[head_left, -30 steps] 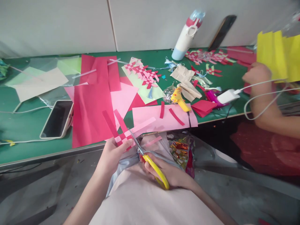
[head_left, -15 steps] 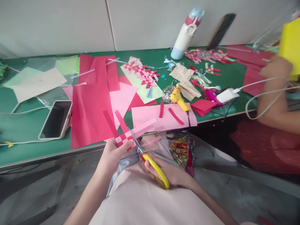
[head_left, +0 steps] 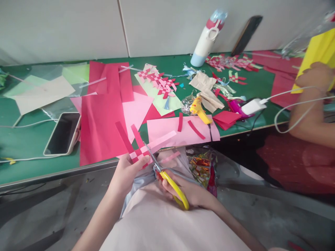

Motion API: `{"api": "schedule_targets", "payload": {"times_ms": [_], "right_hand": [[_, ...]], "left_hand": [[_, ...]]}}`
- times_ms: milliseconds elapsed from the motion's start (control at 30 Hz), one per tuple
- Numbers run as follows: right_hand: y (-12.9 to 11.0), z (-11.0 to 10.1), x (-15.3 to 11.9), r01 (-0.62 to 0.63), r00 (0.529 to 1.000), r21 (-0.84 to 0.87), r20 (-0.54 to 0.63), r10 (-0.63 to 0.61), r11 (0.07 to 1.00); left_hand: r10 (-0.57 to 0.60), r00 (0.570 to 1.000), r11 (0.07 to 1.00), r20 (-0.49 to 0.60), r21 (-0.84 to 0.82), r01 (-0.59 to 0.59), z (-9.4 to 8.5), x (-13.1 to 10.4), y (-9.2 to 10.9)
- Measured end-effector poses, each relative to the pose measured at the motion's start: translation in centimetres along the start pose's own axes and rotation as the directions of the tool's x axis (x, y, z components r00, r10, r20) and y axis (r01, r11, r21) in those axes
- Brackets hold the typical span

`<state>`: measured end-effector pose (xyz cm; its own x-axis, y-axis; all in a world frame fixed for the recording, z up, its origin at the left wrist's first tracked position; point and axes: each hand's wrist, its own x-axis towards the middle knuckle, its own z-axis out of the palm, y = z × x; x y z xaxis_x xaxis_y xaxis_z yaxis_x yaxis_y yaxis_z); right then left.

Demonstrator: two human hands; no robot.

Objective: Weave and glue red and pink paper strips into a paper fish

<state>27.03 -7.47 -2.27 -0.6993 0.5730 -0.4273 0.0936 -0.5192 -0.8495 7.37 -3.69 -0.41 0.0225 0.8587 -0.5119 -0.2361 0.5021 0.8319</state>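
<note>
Between thumb and fingers, my left hand (head_left: 128, 172) pinches a woven piece of red and pink paper strips (head_left: 136, 155), held over my lap near the table's front edge. Loose strip ends stick out from it, two red ones upward and pink ones to the right. My right hand (head_left: 180, 188) grips yellow-handled scissors (head_left: 174, 188). Their metal blades lie against the right side of the weave, at the base of the pink strips. Whether the blades are fully closed is hard to make out.
On the green table (head_left: 23, 170) lie red paper sheets (head_left: 102, 129), a phone (head_left: 62, 134), a yellow glue gun (head_left: 200, 109), finished woven pieces (head_left: 159, 82) and a pink sheet (head_left: 164, 129). A bottle (head_left: 208, 40) stands behind. At right, another person's hand (head_left: 315, 76) holds yellow paper (head_left: 311, 52).
The upper red strip ends have shifted slightly while my hands and the scissors stay nearly in place. The other person's yellow paper has tilted and moved down to the left.
</note>
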Motion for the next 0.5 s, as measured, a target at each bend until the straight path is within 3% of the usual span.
{"api": "schedule_targets", "payload": {"times_ms": [267,500], "right_hand": [[0.0,0.1,0.0,-0.026,1.0,0.102,0.009,0.025,0.994],[0.2,-0.9,-0.4,-0.006,1.0,-0.064,0.001,0.006,0.998]], "left_hand": [[-0.007,1.0,1.0,0.022,0.003,0.007,-0.2,0.0,0.0],[0.023,1.0,0.999,-0.015,-0.034,-0.023,-0.3,0.1,0.5]]}}
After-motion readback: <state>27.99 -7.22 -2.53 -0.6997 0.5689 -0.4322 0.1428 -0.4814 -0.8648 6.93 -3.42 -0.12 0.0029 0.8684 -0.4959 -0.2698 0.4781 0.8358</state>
